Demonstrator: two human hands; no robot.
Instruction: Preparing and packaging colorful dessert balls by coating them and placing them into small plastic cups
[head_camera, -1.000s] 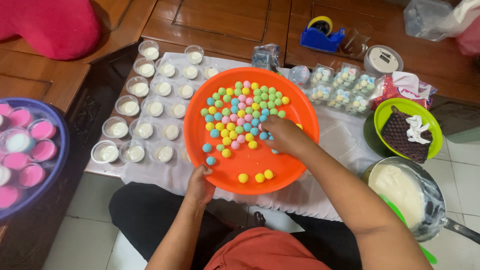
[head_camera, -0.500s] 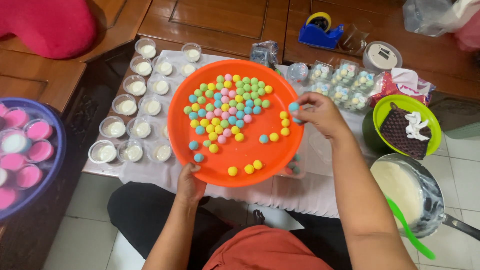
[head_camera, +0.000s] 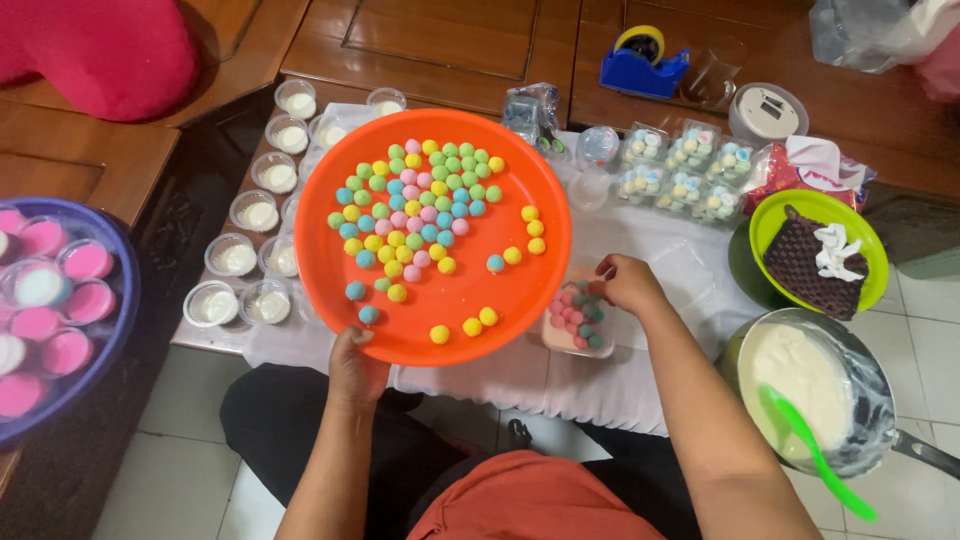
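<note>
A low wooden tabletop (head_camera: 460, 45) carries a white cloth (head_camera: 560, 375). On the cloth stand small clear cups of white filling (head_camera: 245, 210), clear packed boxes of coloured balls (head_camera: 685, 170) and one open box (head_camera: 578, 318). A blue tape dispenser (head_camera: 642, 62) sits on bare wood.

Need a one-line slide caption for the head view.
Left hand holds round orange plastic tray; right hand over small clear box.

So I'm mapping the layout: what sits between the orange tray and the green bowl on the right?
In the head view, the right hand over a small clear box of coloured balls, on white cloth, lies between orange tray and green bowl.
</note>
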